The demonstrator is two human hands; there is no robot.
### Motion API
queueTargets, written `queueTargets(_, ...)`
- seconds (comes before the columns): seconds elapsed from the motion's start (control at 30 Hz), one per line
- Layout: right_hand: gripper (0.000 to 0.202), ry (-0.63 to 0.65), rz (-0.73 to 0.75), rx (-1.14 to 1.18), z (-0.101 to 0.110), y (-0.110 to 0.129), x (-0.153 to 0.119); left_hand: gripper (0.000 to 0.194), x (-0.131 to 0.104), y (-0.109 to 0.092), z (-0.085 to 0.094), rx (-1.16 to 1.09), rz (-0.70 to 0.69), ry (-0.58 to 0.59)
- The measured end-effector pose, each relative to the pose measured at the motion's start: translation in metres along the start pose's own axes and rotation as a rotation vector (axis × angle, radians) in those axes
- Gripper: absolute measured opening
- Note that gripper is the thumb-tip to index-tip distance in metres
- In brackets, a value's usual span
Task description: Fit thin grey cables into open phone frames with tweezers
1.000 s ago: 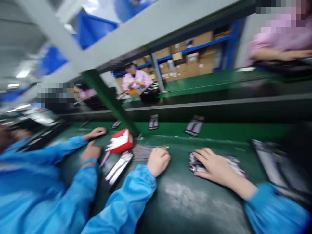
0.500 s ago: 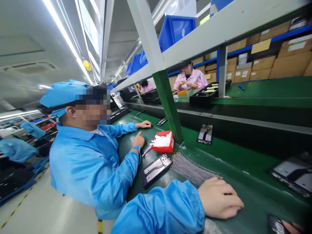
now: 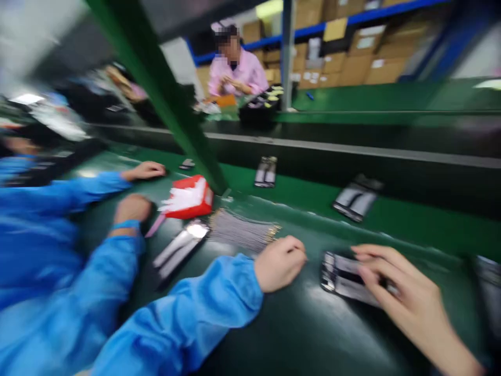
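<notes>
The picture is motion-blurred. My left hand (image 3: 279, 261) lies curled in a loose fist on the dark green mat, its fingertips at the near end of a bundle of thin grey strips (image 3: 242, 232). Whether it pinches a strip I cannot tell. My right hand (image 3: 395, 282) comes in from the lower right. Its spread fingers lie across a dark phone part (image 3: 340, 274) and hold it flat against the mat.
A co-worker in blue sits at my left, hands (image 3: 133, 208) beside a red box (image 3: 190, 197) of white pieces and another phone part (image 3: 178, 250). More parts (image 3: 266, 171) (image 3: 356, 198) lie on the green belt. A green post (image 3: 172, 99) slants up behind. A person in pink (image 3: 235, 68) works opposite.
The view has swung from the co-worker back down to the mat. My right hand is in view again on the phone part. My left hand stays by the strip bundle.
</notes>
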State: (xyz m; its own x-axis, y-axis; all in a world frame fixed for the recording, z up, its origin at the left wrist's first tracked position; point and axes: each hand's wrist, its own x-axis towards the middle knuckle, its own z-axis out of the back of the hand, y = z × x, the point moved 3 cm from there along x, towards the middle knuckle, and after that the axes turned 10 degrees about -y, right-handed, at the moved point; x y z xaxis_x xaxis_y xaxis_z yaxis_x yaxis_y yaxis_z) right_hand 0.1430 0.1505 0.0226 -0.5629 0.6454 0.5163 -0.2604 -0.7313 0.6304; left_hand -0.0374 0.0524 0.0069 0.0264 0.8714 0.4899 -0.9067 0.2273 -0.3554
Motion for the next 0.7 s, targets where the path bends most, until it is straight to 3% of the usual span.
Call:
queueTargets(0.13,0.036,0.086,-0.223,0.199,-0.007,0.015,0.017,0.02,0.007,-0.002,-0.007,0.03,-0.041,0.064)
queueTargets(0.2,0.028,0.162,-0.305,0.248,-0.016,0.017,0.02,0.019,0.008,-0.004,-0.009,0.066,-0.078,0.086)
queueTargets(0.33,0.015,0.231,-0.434,0.348,-0.016,0.014,0.008,0.018,0.006,-0.013,-0.008,0.079,-0.121,0.094)
queueTargets(0.5,0.02,0.325,-0.648,0.573,-0.016,0.008,-0.015,0.017,0.008,-0.02,-0.011,0.051,-0.127,0.109)
queueTargets(0.6,0.018,0.332,-0.642,0.518,-0.02,0.007,-0.02,0.018,0.01,-0.022,-0.013,0.059,-0.122,0.121)
queueTargets(0.7,0.015,0.259,-0.502,0.338,-0.02,0.009,-0.016,0.017,0.01,-0.021,-0.013,0.07,-0.112,0.113)
